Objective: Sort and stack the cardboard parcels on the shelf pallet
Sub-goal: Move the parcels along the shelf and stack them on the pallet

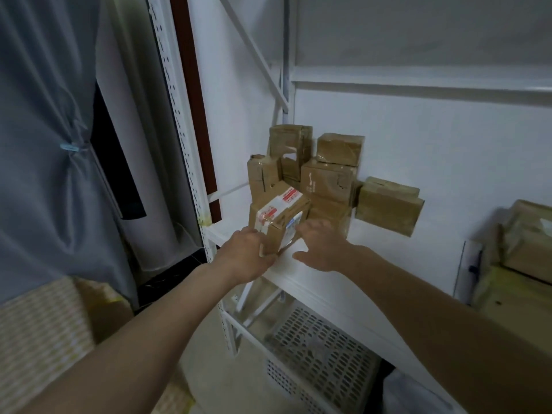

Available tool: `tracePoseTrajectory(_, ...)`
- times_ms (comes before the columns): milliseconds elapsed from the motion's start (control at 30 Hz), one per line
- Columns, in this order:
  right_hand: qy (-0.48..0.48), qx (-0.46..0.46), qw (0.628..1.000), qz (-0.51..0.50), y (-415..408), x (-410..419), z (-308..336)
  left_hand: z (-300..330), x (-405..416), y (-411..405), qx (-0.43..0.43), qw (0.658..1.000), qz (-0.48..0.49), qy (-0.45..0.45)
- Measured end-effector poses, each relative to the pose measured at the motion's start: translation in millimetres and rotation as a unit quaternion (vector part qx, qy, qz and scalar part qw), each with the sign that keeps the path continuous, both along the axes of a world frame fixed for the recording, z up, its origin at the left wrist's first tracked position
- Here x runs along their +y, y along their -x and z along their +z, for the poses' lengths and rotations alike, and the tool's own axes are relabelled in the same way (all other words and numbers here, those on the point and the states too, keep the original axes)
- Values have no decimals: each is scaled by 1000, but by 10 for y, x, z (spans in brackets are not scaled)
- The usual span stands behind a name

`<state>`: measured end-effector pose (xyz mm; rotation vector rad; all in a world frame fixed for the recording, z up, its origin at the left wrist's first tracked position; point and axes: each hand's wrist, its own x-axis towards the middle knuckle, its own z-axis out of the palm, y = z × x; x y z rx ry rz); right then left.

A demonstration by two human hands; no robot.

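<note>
Labelled parcel [279, 218] at the shelf's near-left corner, 2 hands on it

The left hand [248, 256] grips the parcel's near-left edge, fingers curled round it; the right hand [321, 245] lies spread, fingers straight against its right side. The parcel sits tilted on the white shelf [301, 265] — close to the front lip, just before the stacked parcels [322, 171] at the far wall. Bare shelf runs right of the hands toward 1 separate parcel [388, 206].
</note>
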<state>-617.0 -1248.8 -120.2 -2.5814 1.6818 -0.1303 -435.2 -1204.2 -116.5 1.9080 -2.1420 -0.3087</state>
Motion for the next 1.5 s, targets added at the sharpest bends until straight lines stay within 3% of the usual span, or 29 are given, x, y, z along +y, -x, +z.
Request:
tracePoseTrajectory(167,36,-52,998,-18,-50,-537,127,124,-514,-300,39,998,32,28)
tracePoseTrajectory(433,35,-62,997,-41,-191,-1731,502,371,-1902,-686,-2,998,58,16)
tracePoseTrajectory(600,-50,-140,988,-50,-399,-2448,487,96,-2624,-887,21,995,96,-14)
tracePoseTrajectory(833,-200,-289,924,-153,-836,-3264,207,-225,-3340,-1097,165,969,155,-102)
tracePoseTrajectory(967,-243,-401,855,-220,-978,-3591,46,-217,-3787,-1083,341,910,184,-148)
tracePoseTrajectory(1133,-271,-471,800,-255,-1052,-3901,0,-247,-4231,-1070,450,853,184,-190)
tracePoseTrajectory(1233,-290,-491,774,-274,-1103,-4040,-4,-289,-4385,-1050,494,829,150,-217)
tracePoseTrajectory(1300,-299,-480,778,-273,-1132,-4070,-47,-311,-4421,-1038,513,815,128,-239)
tracePoseTrajectory(1400,-311,-485,776,-256,-1119,-4027,-90,-346,-4423,-1054,514,812,108,-257)
tracePoseTrajectory(1500,-337,-515,747,-251,-1069,-3925,-26,-323,-4354,-1080,512,810,104,-268)
